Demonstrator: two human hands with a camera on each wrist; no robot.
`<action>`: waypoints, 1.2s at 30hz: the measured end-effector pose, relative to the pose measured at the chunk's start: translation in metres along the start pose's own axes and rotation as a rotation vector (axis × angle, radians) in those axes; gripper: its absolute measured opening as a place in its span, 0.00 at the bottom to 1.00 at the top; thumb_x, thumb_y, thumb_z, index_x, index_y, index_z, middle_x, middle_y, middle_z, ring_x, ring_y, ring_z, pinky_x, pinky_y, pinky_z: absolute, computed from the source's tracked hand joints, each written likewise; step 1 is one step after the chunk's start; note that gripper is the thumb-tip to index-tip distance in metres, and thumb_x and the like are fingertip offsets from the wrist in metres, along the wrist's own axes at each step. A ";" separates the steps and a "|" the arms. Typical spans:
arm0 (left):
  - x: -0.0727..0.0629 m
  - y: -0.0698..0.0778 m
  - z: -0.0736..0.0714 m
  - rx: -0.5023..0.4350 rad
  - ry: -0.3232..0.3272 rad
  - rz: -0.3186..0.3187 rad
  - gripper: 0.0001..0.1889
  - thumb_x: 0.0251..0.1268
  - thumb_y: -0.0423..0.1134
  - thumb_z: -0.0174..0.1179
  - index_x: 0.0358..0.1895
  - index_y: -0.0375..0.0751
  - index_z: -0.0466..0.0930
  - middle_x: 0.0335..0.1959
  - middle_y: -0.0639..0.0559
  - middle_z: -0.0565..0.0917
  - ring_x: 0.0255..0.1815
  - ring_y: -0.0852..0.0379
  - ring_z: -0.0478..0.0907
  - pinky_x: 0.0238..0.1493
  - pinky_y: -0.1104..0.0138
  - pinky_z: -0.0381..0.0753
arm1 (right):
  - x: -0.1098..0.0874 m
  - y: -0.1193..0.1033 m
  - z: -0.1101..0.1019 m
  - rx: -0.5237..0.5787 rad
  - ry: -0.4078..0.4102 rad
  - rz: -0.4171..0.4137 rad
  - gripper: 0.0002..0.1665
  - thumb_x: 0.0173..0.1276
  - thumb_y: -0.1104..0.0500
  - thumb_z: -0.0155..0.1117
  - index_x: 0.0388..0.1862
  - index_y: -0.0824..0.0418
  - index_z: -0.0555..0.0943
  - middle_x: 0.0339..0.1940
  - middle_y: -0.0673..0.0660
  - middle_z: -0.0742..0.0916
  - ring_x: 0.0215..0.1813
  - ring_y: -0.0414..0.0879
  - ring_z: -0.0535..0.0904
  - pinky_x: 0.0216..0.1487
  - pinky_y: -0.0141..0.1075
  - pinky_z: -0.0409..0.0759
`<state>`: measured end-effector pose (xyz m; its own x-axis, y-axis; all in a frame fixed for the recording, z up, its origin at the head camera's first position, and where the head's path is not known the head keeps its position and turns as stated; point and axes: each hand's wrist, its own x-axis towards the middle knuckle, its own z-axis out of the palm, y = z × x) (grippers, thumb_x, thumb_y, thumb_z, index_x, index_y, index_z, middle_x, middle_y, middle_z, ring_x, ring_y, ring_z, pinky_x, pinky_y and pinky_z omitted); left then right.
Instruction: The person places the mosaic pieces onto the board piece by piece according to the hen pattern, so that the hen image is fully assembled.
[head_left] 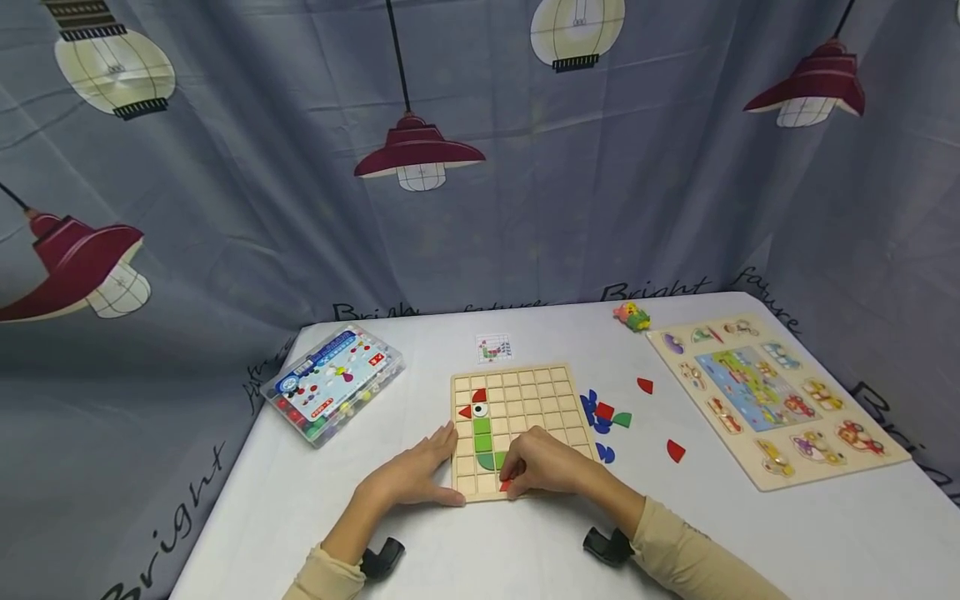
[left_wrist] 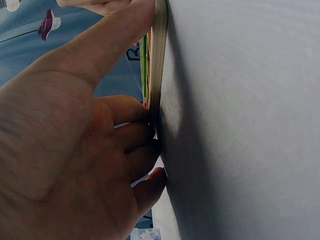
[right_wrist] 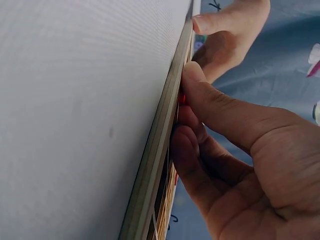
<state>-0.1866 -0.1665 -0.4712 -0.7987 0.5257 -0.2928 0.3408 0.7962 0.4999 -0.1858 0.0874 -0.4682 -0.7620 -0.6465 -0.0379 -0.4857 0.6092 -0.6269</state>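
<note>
A square wooden grid board lies on the white table. Down its left part runs a figure of flat pieces: red ones beside a white eye piece, then green squares and a green rounded piece. My left hand steadies the board's near left corner, fingers along the left edge and thumb at the front edge. Over the front rows, my right hand pinches a small red piece low against the grid. In the right wrist view, a bit of red shows between thumb and fingers.
Right of the board lie loose blue pieces, a green piece and red pieces. A picture card lies behind it. A clear plastic case stands left, a wooden picture puzzle right, with a small colourful toy nearby.
</note>
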 end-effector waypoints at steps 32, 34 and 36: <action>0.002 -0.002 0.001 0.008 0.005 0.010 0.58 0.49 0.65 0.68 0.77 0.37 0.50 0.80 0.44 0.47 0.80 0.41 0.48 0.78 0.48 0.54 | -0.007 0.002 -0.012 0.062 -0.004 0.038 0.14 0.48 0.56 0.81 0.34 0.56 0.88 0.27 0.45 0.86 0.29 0.33 0.76 0.32 0.24 0.79; 0.002 -0.002 0.001 0.005 0.006 0.009 0.58 0.49 0.64 0.68 0.77 0.37 0.50 0.80 0.44 0.47 0.80 0.41 0.48 0.78 0.48 0.54 | -0.008 0.003 -0.013 0.054 0.000 0.046 0.14 0.48 0.56 0.80 0.35 0.56 0.88 0.28 0.45 0.86 0.29 0.33 0.76 0.32 0.24 0.79; 0.001 -0.002 0.001 0.001 0.007 0.009 0.58 0.49 0.64 0.68 0.77 0.37 0.50 0.80 0.44 0.47 0.80 0.40 0.48 0.78 0.47 0.54 | -0.009 0.003 -0.015 0.046 0.005 0.057 0.14 0.49 0.56 0.80 0.36 0.56 0.88 0.28 0.45 0.86 0.29 0.34 0.76 0.32 0.25 0.78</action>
<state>-0.1879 -0.1670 -0.4732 -0.7990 0.5310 -0.2821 0.3489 0.7915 0.5018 -0.1872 0.1019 -0.4584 -0.7901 -0.6089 -0.0705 -0.4215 0.6232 -0.6587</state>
